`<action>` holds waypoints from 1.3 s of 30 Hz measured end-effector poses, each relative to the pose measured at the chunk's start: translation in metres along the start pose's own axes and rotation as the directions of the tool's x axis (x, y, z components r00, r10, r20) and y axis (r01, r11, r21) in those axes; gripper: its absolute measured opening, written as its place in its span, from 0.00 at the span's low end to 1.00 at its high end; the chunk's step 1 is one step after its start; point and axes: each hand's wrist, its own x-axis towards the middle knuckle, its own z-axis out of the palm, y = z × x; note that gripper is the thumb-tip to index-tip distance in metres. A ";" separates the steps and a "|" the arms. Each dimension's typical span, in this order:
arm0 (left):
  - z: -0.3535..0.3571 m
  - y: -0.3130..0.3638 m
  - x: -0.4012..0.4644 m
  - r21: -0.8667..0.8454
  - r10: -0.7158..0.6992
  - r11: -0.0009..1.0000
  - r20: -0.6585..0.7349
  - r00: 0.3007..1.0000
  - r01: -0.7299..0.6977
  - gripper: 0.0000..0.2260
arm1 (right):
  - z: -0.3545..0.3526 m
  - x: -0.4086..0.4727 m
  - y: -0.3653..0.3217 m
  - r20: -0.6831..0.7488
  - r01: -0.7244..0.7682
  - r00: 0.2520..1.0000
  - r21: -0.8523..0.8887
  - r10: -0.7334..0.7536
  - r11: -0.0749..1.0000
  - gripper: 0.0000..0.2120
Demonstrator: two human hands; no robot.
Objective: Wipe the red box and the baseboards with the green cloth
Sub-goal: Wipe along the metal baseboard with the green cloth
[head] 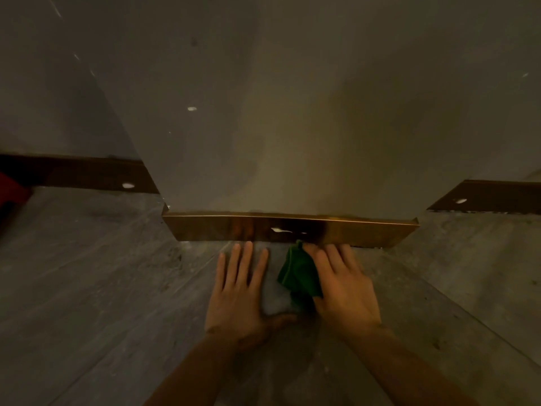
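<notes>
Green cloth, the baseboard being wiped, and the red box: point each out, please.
green cloth (pixel 297 271): head view, middle of the bunched fabric beside the right hand.
baseboard (pixel 210 228): head view, front face, left part.
red box (pixel 11 187): head view, visible corner at left edge.

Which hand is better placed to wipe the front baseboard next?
The right hand: it already holds the green cloth against the foot of the front baseboard. The left hand lies flat on the floor, without cloth.

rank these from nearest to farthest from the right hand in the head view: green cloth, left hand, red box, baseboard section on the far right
1. green cloth: under the right hand, touching it.
2. left hand: just to the left, flat on the floor.
3. baseboard section on the far right: up and to the right.
4. red box: at the far left edge.
</notes>
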 end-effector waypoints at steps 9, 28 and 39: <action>0.010 -0.002 -0.001 0.013 -0.024 1.000 -0.005 1.000 0.024 0.57 | 0.003 0.039 -0.004 0.016 0.244 0.970 -0.120 -0.244 0.962 0.37; 0.006 -0.001 -0.002 0.071 -0.031 0.997 0.005 1.000 0.030 0.55 | 0.011 0.056 0.010 -0.075 0.408 0.861 -0.487 -0.503 0.772 0.15; 0.006 -0.001 -0.003 0.065 -0.021 0.998 0.008 1.000 0.020 0.53 | -0.011 0.038 0.040 -0.044 0.338 0.908 -0.515 -0.418 0.788 0.22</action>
